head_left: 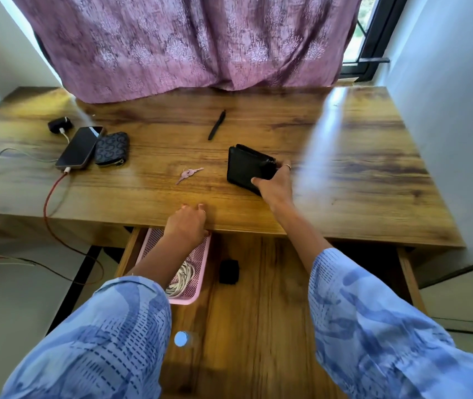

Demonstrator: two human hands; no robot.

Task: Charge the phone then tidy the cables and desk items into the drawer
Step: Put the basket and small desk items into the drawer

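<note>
Wooden table, phone charging near left edge; right hand fingers pinching wallet mid-table, left hand curled on front edge; next, probably lowering into open drawer.

The left forearm hides much of the pink basket and its coiled white cables. The surface's front edge covers the drawer's far end.

Glossy wood desk, matt wallet
</note>
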